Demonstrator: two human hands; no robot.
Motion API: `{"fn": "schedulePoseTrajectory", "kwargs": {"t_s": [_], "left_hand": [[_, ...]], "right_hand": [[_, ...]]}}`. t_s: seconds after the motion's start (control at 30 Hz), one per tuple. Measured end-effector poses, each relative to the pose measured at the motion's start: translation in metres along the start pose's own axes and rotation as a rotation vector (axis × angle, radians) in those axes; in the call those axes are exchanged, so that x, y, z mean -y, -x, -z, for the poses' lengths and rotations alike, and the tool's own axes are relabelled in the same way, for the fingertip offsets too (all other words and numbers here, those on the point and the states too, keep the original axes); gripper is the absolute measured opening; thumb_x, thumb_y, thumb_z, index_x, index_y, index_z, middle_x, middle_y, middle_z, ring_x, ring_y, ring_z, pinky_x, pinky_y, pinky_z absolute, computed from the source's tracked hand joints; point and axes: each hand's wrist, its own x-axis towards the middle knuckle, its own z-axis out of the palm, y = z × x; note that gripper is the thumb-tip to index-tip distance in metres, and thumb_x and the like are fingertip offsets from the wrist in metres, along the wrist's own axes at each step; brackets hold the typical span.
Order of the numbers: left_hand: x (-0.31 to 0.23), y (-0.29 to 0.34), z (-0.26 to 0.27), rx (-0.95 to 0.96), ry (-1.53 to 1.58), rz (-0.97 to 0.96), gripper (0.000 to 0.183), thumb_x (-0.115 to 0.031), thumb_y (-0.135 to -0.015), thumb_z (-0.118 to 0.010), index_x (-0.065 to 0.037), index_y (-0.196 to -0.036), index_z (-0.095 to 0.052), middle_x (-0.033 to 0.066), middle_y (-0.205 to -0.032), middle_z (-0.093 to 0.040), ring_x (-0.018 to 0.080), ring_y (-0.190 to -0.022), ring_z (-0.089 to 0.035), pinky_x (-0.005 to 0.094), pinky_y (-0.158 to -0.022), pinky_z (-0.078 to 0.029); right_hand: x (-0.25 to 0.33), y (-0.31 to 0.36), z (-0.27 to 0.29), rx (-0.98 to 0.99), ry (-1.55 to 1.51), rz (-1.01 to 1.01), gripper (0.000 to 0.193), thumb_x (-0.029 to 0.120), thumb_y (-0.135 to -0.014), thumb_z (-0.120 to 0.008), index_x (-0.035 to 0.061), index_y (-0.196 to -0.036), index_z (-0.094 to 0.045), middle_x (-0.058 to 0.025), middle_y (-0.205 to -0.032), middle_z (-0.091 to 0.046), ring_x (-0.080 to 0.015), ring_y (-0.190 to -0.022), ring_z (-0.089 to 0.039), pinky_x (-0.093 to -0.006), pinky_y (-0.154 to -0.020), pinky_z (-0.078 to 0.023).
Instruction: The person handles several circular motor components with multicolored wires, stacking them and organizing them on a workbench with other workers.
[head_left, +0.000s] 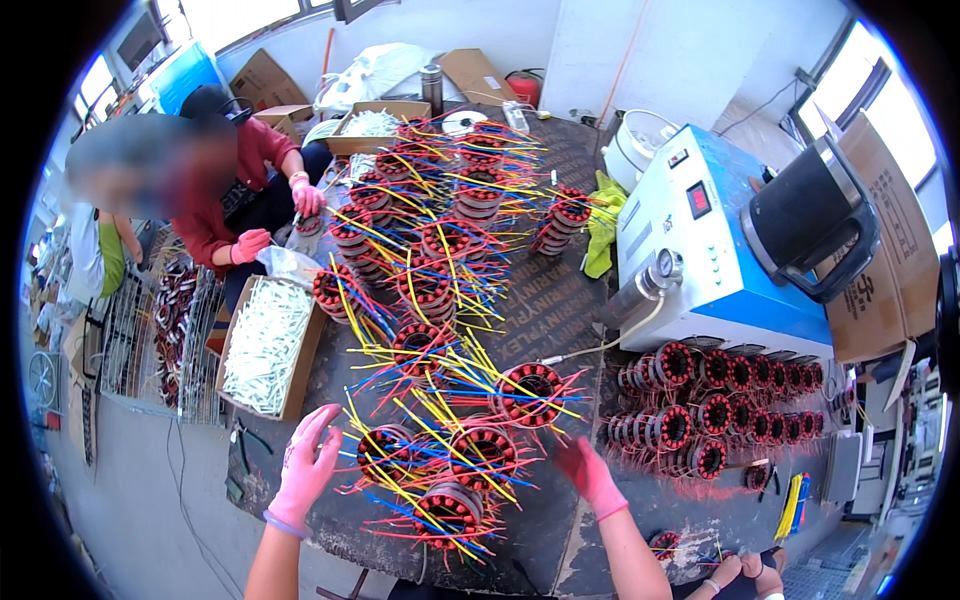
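- Left hand (305, 465), pink-gloved: released, fingers extended, nothing held; it is beside the wired stators.
- Right hand (588, 472), pink-gloved with dark fingers: it looks loosely parted and empty. Whether a fingertip touches a wire, I cannot tell.
- Front stator (448, 505): a red-and-dark ring on the table (540, 300), between the forearms, at the near end of a crowd of similar rings.
- Its bore faces up, tipped toward the viewer; its axis looks roughly upright. Wires (484, 362) – red, yellow, blue – fan sideways from the group.
- The step seems to be placing or gathering these rings, hands between grips. The next move would call for closing on a rim without snagging wires.
- Left: a box (306, 375) of white tubes (265, 345), near a co-worker's sleeve (272, 148).
- Right: bare stators (675, 365) on their sides – bores toward the wearer – below a blue-and-white machine (660, 225).
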Motion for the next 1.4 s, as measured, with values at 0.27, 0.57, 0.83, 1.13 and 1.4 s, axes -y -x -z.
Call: {"fn": "schedulePoseTrajectory", "kwargs": {"t_s": [0.27,0.57,0.83,1.13,1.4], "left_hand": [[0.002,-0.008,0.001,-0.04,0.005,0.015,0.034,-0.005,-0.092,-0.056,-0.001,-0.125,-0.055,0.0132,-0.125,-0.056,0.023,-0.116,-0.055,0.0318,-0.097,-0.044],[0.015,-0.033,-0.016,-0.1,-0.021,0.055,0.035,-0.004,-0.09,-0.057,0.0,-0.125,-0.056,0.0139,-0.125,-0.058,0.0254,-0.118,-0.054,0.0335,-0.1,-0.041],[0.023,-0.061,-0.033,-0.197,0.087,0.205,0.037,-0.004,-0.094,-0.05,0.003,-0.13,-0.05,0.0135,-0.131,-0.054,0.0232,-0.125,-0.048,0.033,-0.106,-0.035],[0.025,-0.083,-0.043,-0.271,0.086,0.22,0.041,-0.006,-0.095,-0.05,0.004,-0.135,-0.046,0.0147,-0.133,-0.053,0.0235,-0.125,-0.049,0.0345,-0.107,-0.034],[0.01,-0.104,-0.051,-0.18,0.187,0.271,0.034,-0.005,-0.097,-0.048,0.004,-0.13,-0.051,0.0109,-0.129,-0.056,0.0187,-0.121,-0.052,0.029,-0.104,-0.036]], "right_hand": [[0.097,-0.088,-0.045,0.143,0.074,0.266,0.053,0.035,-0.095,-0.055,0.0018,-0.135,-0.045,-0.013,-0.134,-0.052,-0.0279,-0.126,-0.047,-0.0415,-0.11,-0.033],[0.18,-0.217,-0.105,0.194,-0.139,0.169,0.096,0.055,-0.085,-0.062,-0.0007,-0.148,-0.015,-0.0253,-0.15,-0.025,-0.0379,-0.136,-0.034,-0.0465,-0.11,-0.035],[0.221,-0.318,-0.144,0.21,-0.349,0.239,0.12,0.072,-0.071,-0.065,0.0133,-0.152,-0.001,-0.0226,-0.155,-0.008,-0.0396,-0.139,-0.026,-0.0537,-0.108,-0.035],[0.236,-0.387,-0.157,0.372,-0.37,0.419,0.087,0.069,-0.078,-0.062,0.0102,-0.138,-0.04,-0.011,-0.129,-0.054,-0.0317,-0.11,-0.057,-0.0475,-0.087,-0.05],[0.26,-0.405,-0.153,0.434,-0.402,0.448,0.094,0.067,-0.077,-0.064,0.0119,-0.145,-0.03,-0.0145,-0.144,-0.036,-0.0327,-0.127,-0.044,-0.0496,-0.102,-0.042]]}}
